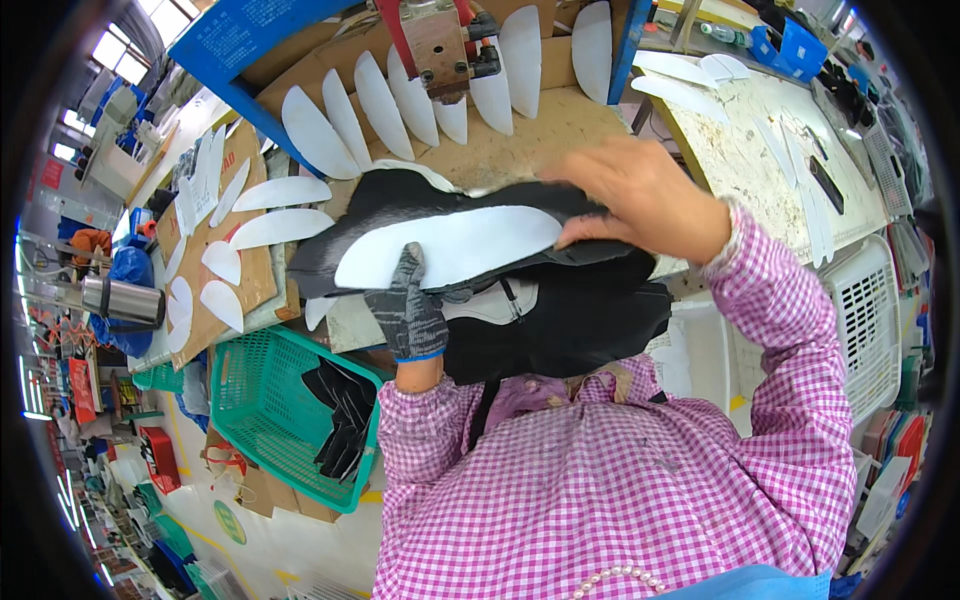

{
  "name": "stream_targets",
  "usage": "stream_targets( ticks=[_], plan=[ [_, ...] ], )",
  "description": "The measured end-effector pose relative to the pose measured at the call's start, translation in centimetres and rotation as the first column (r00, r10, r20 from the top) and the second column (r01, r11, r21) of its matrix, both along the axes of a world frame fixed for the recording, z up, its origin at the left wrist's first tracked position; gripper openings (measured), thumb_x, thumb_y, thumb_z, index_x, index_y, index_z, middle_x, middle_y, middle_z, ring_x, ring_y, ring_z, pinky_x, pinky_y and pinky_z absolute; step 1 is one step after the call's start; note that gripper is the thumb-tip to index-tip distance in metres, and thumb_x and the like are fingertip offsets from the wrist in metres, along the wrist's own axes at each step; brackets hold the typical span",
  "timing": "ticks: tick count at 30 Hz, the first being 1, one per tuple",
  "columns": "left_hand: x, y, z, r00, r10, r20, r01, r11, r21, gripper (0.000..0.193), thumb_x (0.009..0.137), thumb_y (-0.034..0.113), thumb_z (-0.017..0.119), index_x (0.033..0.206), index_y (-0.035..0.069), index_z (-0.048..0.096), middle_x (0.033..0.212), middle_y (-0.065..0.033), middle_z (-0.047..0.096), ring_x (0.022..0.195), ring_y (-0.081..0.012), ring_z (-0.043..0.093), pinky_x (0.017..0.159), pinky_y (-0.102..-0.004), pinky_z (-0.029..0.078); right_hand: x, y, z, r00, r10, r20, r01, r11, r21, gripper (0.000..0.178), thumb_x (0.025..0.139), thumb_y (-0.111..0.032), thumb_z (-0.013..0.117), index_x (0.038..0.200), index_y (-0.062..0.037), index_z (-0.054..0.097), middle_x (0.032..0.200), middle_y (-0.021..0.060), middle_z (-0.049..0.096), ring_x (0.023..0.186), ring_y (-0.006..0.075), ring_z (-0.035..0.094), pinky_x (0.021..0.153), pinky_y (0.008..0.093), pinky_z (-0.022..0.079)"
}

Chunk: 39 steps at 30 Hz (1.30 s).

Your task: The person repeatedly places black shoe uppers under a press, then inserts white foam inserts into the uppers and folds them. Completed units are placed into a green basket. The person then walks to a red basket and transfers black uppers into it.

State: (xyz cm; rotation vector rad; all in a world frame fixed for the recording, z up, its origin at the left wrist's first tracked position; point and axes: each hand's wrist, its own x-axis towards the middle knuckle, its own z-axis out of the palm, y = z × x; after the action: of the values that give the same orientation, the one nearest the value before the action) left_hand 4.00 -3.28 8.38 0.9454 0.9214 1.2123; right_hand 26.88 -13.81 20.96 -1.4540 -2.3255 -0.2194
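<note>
A long white half-moon panel lies on a black leather-like piece. My left hand, in a grey striped glove, grips both from the near side. Its thumb presses on the white panel, and its other fingers are hidden beneath. At the panel's right end is my bare right hand. Its thumb touches near the tip, while its slightly blurred fingers stretch apart above the black piece. More black material hangs between my hands and my body, with a pale patch showing on it.
A metal machine head overhangs the work, before a blue frame with white panels standing in it. More white pieces lie on a brown board. A green basket holds black pieces; a white crate stands right.
</note>
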Motion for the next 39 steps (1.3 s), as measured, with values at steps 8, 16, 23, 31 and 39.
stream_targets(
  ticks=[8, 16, 23, 31, 39],
  plan=[
    [-2.9, 1.6, 2.1, 0.970, 0.177, 0.168, -0.180, 0.984, 0.003, 0.036, 0.087, 0.016, 0.066, 0.112, -0.006, 0.053, 0.106, -0.0130, 0.058, 0.092, -0.0218, 0.060, 0.078, -0.0354, 0.053, -2.4, -6.9, -2.7, 0.844, -0.076, -0.530, 0.024, 0.994, -0.103, 0.041, 0.069, -0.035, 0.078, 0.090, -0.0035, 0.062, 0.063, 0.0002, 0.058, 0.054, 0.0084, 0.056, 0.046, 0.0217, 0.044],
    [1.0, -3.8, 0.3, 0.977, 0.194, -0.093, -0.176, 0.969, 0.172, 0.028, 0.090, 0.014, 0.062, 0.110, -0.004, 0.056, 0.101, -0.0110, 0.060, 0.086, -0.0181, 0.058, 0.072, -0.0317, 0.051, -8.2, -3.0, -11.4, -0.259, -0.385, -0.886, -0.312, 0.901, -0.301, 0.052, 0.086, -0.022, 0.067, 0.127, 0.0027, 0.046, 0.117, 0.0105, 0.059, 0.102, 0.0205, 0.059, 0.085, 0.0320, 0.047],
    [2.0, -6.0, -0.4, 0.995, 0.101, 0.005, -0.101, 0.989, 0.110, 0.032, 0.087, 0.012, 0.066, 0.113, -0.004, 0.055, 0.106, -0.0104, 0.059, 0.092, -0.0181, 0.056, 0.082, -0.0317, 0.047, -8.1, -2.5, -11.2, -0.705, -0.258, -0.660, -0.175, 0.966, -0.191, 0.035, 0.087, -0.012, 0.064, 0.118, 0.0002, 0.054, 0.112, 0.0113, 0.061, 0.102, 0.0192, 0.059, 0.088, 0.0322, 0.046],
    [0.9, -4.6, -0.9, 0.939, -0.173, 0.299, 0.220, 0.967, -0.131, 0.038, 0.088, 0.017, 0.065, 0.118, -0.002, 0.053, 0.110, -0.0109, 0.058, 0.098, -0.0182, 0.057, 0.085, -0.0325, 0.049, -7.1, -3.7, -12.9, -0.591, -0.211, -0.779, 0.099, 0.939, -0.329, 0.033, 0.084, -0.010, 0.066, 0.113, 0.0027, 0.057, 0.106, 0.0117, 0.062, 0.095, 0.0195, 0.061, 0.082, 0.0305, 0.050],
    [1.3, -6.3, -1.1, 0.906, -0.116, -0.407, 0.221, 0.950, 0.222, 0.028, 0.091, 0.013, 0.057, 0.113, -0.005, 0.059, 0.105, -0.0114, 0.064, 0.091, -0.0193, 0.061, 0.079, -0.0318, 0.049, -8.3, -5.4, -10.8, -0.059, -0.476, -0.877, 0.328, 0.821, -0.468, 0.027, 0.089, -0.020, 0.064, 0.106, 0.0022, 0.062, 0.100, 0.0051, 0.065, 0.088, 0.0139, 0.061, 0.080, 0.0261, 0.049]
  ],
)
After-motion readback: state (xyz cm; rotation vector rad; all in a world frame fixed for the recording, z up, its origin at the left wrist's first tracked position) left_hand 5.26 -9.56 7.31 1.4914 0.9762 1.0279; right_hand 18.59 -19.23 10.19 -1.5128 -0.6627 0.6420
